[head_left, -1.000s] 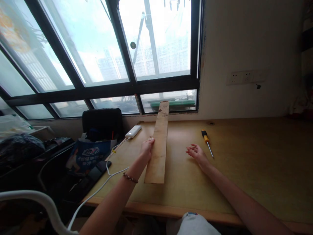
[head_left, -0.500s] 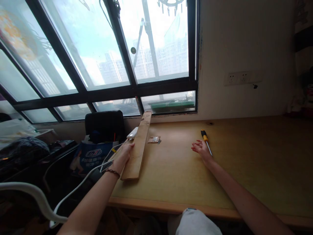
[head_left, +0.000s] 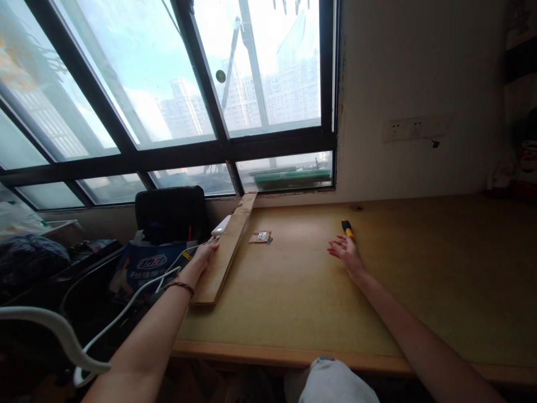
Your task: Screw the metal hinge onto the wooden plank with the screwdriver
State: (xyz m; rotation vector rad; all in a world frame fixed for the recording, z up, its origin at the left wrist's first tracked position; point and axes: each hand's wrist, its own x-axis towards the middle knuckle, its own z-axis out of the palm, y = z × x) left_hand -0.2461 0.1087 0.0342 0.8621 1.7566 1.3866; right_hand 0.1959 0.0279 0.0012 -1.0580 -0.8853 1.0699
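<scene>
A long wooden board [head_left: 224, 254] stretches along the left side of the table toward the window. My left hand [head_left: 205, 256] grips its left edge, the thumb on top and the other fingers hidden. Over the table, my right hand [head_left: 347, 254] has its fingers apart and holds nothing. Just beyond it is a screwdriver [head_left: 346, 227] with a black and yellow handle, its shaft now hidden by the hand. Between the hands, a small wooden piece with a metal hinge-like plate [head_left: 260, 237] lies beside several screws [head_left: 269, 241].
A white device [head_left: 220, 225] with a cable sits behind the board. Left of the table [head_left: 293, 313] are a black chair [head_left: 171, 212], a blue bag [head_left: 153, 266] and a curved white tube [head_left: 54, 330]. Wall sockets [head_left: 405, 129] are above the table's back.
My left hand and the board have shifted left, the board's near end most. My right hand now covers the screwdriver's shaft. The camera view has also moved slightly.
</scene>
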